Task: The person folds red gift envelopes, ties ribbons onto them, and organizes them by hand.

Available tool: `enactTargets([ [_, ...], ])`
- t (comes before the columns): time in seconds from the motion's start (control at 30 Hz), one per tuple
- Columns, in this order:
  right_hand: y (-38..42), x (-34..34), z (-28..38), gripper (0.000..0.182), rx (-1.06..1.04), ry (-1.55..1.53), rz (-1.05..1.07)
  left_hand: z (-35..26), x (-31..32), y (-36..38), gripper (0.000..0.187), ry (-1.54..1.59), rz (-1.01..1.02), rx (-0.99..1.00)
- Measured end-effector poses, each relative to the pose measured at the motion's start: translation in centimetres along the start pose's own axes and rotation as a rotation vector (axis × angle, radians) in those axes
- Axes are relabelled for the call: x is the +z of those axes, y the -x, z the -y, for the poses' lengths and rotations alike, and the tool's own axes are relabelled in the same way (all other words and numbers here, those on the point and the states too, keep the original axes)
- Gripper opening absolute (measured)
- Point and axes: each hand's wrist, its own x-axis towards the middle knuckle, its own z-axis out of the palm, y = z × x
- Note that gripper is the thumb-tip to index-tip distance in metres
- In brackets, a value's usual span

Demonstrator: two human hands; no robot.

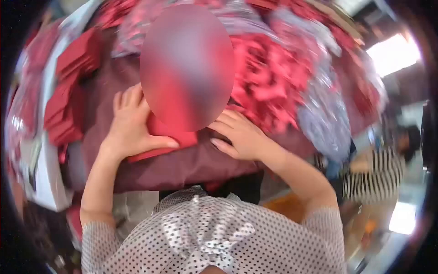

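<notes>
Red piece point(185, 139) near the near edge of the bench point(200, 157), partly blurred out.
Folded stacks point(68, 105) by the left edge look done; the loose heap point(269, 77) toward the right looks unfolded, the red piece apparently partway. The left hand point(127, 130) is spread, ungripping, its thumb on the piece; the right hand point(242, 137) lies just right of it, grip impossible to tell.

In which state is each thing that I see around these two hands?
Red piece: lying flat, partly hidden by the blur
Dark cloth: spread out, wrinkled
Left-side red pieces: stacked
Right-side red pieces: loosely heaped
Clear plastic: crumpled
Left hand: open
Right hand: fingertips unclear
</notes>
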Motion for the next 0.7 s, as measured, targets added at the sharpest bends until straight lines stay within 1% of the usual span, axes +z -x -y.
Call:
enactTargets([
  [0.1, 0.7, 0.8, -0.2, 0.04, -0.038, 0.059, -0.071, 0.8, 1.0, 0.1, 0.109, 0.019, -0.044, 0.043],
  [0.2, 0.4, 1.3, -0.6, 0.034, -0.123, 0.13, -0.132, 1.9, 2.6, 0.2, 0.107, 0.054, -0.045, 0.008],
  [0.23, 0.1, 1.5, -0.7, 0.03, -0.121, 0.126, -0.139, 1.7, 2.5, 0.3, 0.107, 0.053, -0.069, 0.061],
  [0.27, -0.4, 1.3, -0.8, 0.027, -0.127, 0.119, -0.137, 1.5, 2.3, 0.3, 0.106, 0.044, -0.051, 0.016],
  [0.3, -1.2, 0.0, 0.6, 0.026, -0.03, 0.094, -0.057, 1.2, 2.3, 0.5, 0.106, 0.038, -0.032, -0.044],
  [0.37, -2.7, -0.6, 2.5, 0.027, 0.215, 0.151, -0.174, 1.4, 2.3, 0.7, 0.105, 0.02, -0.069, -0.021],
  [0.4, -3.4, 0.1, 1.9, 0.024, 0.129, 0.145, -0.425, 1.5, 2.4, 0.9, 0.104, -0.008, -0.084, -0.017],
  [0.47, -5.4, -0.8, 4.6, 0.029, 0.388, -0.125, -0.576, 1.7, 2.3, 1.0, 0.101, -0.007, -0.101, -0.008],
  [0.5, -6.6, 0.5, 3.8, 0.042, 0.334, -0.308, -0.703, 1.8, 2.3, 0.9, 0.1, -0.004, -0.106, -0.007],
  [0.53, -7.8, 0.8, 4.2, 0.05, 0.404, -0.349, -0.688, 1.9, 2.2, 1.0, 0.1, -0.006, -0.108, -0.001],
  [0.57, -8.7, 1.0, 4.6, 0.059, 0.473, -0.391, -0.676, 1.9, 2.1, 1.1, 0.091, -0.013, -0.138, 0.006],
  [0.6, -9.3, 1.0, 5.2, 0.067, 0.512, -0.385, -0.674, 2.1, 1.9, 1.1, 0.091, -0.021, -0.137, 0.015],
  [0.67, -10.5, 1.9, 4.6, 0.067, 0.577, -0.321, -0.502, 2.6, 1.6, 1.1, 0.08, 0.044, -0.173, 0.023],
  [0.7, -10.8, 2.9, 3.8, 0.066, 0.546, -0.317, -0.509, 2.4, 1.3, 1.4, 0.065, 0.065, -0.232, 0.057],
])
